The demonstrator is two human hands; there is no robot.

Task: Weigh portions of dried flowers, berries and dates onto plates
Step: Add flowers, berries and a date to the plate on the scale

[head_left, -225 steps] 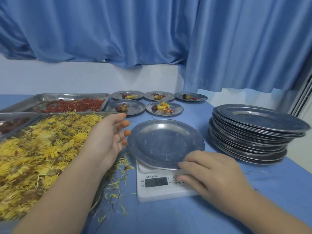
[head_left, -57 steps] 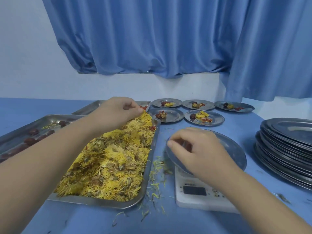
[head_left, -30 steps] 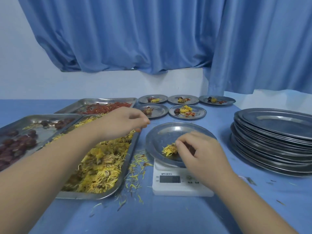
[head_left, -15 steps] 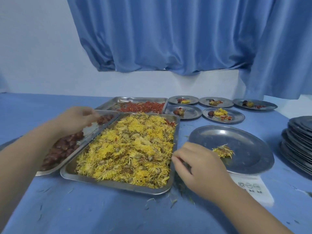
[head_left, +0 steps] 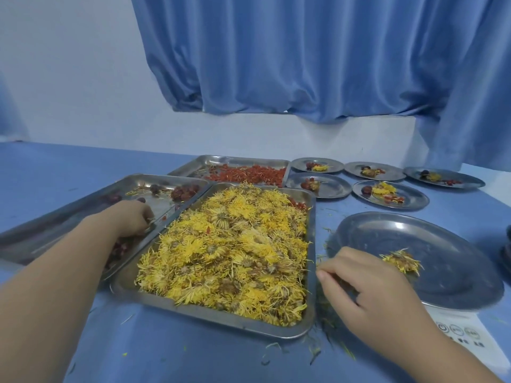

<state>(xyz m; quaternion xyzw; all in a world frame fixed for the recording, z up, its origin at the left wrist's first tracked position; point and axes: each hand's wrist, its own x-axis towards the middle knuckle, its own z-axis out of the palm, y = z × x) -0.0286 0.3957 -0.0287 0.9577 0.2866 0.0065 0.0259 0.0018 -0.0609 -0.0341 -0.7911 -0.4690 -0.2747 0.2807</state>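
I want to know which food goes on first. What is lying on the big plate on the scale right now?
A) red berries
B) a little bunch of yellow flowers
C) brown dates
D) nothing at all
B: the plate on the scale holds one small clump of yellow dried flowers and nothing else.

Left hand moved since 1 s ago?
Yes. The left hand has gone leftward, off the steel tray of yellow dried flowers and into the neighbouring steel tray of dark red dates.
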